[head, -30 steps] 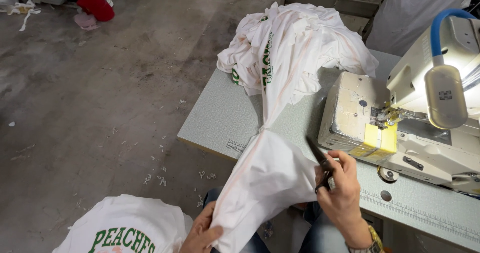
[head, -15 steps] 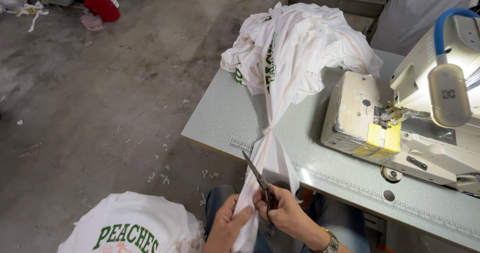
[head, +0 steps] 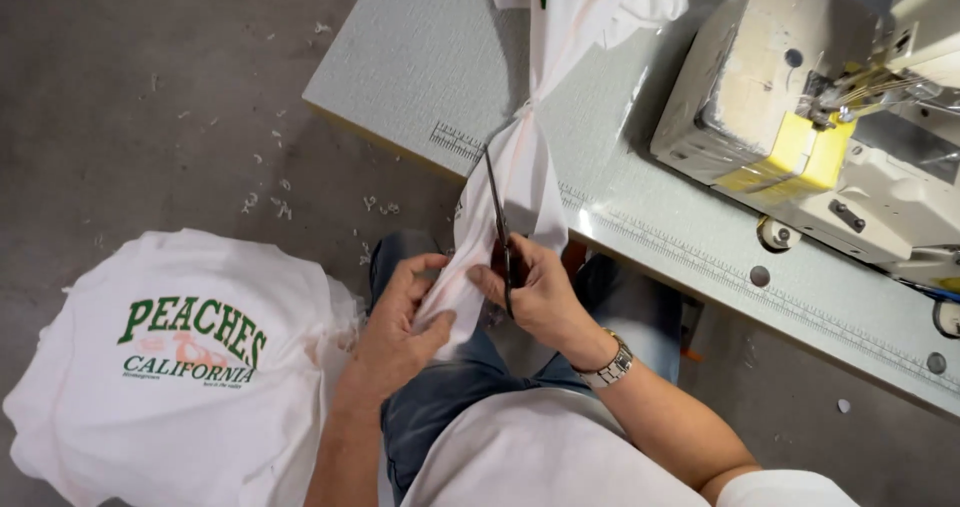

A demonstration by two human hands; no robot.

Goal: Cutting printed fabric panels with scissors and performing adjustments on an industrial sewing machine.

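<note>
White garment (head: 520, 182) pinched in left hand (head: 400, 317) at lap level, drawn taut up over table edge (head: 400, 127). Dark scissors (head: 498, 222) clasped in right hand (head: 535, 292), blades closed against cloth just above. Sewing machine (head: 800, 127) farther up-right; stack of printed white shirts (head: 180, 367) leftward on floor.

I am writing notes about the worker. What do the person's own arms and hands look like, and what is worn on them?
Both forearms are bare. The right hand has a silver metal wristwatch with a link band at the wrist. A short white sleeve covers the right upper arm. The left hand shows no watch, ring or glove.
</note>
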